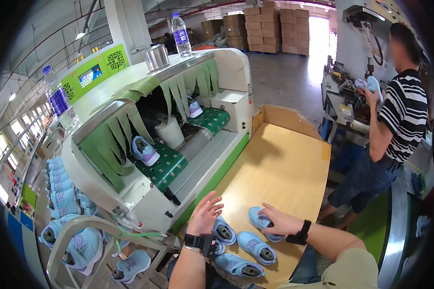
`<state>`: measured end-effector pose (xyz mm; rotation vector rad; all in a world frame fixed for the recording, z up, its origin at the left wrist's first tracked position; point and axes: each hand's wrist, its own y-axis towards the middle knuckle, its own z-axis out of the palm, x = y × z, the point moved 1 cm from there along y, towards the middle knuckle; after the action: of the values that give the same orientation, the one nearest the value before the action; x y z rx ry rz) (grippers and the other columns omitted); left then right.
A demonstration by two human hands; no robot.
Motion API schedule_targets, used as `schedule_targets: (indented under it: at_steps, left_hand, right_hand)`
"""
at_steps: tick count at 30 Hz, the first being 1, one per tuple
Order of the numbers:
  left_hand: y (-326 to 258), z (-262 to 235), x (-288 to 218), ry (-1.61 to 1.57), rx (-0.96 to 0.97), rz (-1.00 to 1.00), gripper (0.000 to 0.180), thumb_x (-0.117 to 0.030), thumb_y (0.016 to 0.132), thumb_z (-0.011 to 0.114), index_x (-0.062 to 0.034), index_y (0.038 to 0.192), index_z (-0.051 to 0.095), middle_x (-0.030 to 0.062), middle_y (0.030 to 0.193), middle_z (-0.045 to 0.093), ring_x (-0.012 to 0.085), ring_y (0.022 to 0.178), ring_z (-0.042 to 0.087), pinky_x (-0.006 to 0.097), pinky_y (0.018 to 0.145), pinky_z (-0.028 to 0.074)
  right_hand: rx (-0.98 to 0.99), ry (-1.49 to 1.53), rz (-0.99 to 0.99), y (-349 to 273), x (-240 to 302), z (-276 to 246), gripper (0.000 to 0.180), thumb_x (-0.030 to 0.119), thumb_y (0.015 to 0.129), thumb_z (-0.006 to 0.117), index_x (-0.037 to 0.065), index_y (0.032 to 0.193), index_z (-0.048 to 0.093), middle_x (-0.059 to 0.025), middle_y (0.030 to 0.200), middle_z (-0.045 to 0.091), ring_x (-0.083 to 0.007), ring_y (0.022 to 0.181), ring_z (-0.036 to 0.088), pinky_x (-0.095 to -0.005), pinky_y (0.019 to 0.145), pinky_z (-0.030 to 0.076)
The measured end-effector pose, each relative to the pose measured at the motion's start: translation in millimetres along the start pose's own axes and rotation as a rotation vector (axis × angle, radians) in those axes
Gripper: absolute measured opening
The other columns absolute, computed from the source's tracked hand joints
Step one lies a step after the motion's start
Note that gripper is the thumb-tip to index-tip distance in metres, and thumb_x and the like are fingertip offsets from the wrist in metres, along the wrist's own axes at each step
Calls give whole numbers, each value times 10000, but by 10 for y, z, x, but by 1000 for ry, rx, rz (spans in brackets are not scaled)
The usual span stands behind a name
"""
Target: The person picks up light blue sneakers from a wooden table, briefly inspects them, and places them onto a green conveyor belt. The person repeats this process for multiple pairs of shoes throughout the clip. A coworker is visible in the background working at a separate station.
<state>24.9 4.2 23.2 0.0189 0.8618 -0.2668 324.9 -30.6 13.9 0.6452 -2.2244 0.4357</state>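
Note:
My right hand [280, 221] is over a light-blue sneaker [257, 217] on the wooden table [294, 159], fingers curled down around it. Raised above the table's left side, my left hand [205, 211] is empty with its fingers apart. Just below and beside it sits another blue sneaker [225, 230], partly covered by my wrist. Closer to me lie two more, a middle sneaker [257, 246] and a front sneaker [238, 265], with dark inserts showing in their openings. Part of one further shoe shows by my left wristband.
To the left stands a conveyor machine [236, 72] with green strip curtains; one sneaker [145, 151] rests on its near belt, another [195, 109] on the far belt. A rack [62, 241] of blue sneakers stands lower left. At right, a co-worker [402, 106] holds a shoe.

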Motion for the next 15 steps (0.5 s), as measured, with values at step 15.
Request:
schedule_targets:
  at_steps: [15]
  left_hand:
    - [-189, 218, 320, 129, -70, -245, 394, -185, 997, 520, -11, 1344, 453, 187, 1272, 579, 324, 1139, 599, 433, 963, 497]
  right_hand:
    - [-471, -27, 47, -576, 176, 449, 539, 222, 775, 712, 67, 1259, 532, -178, 1214, 594, -356, 1123, 569, -414, 945, 479]
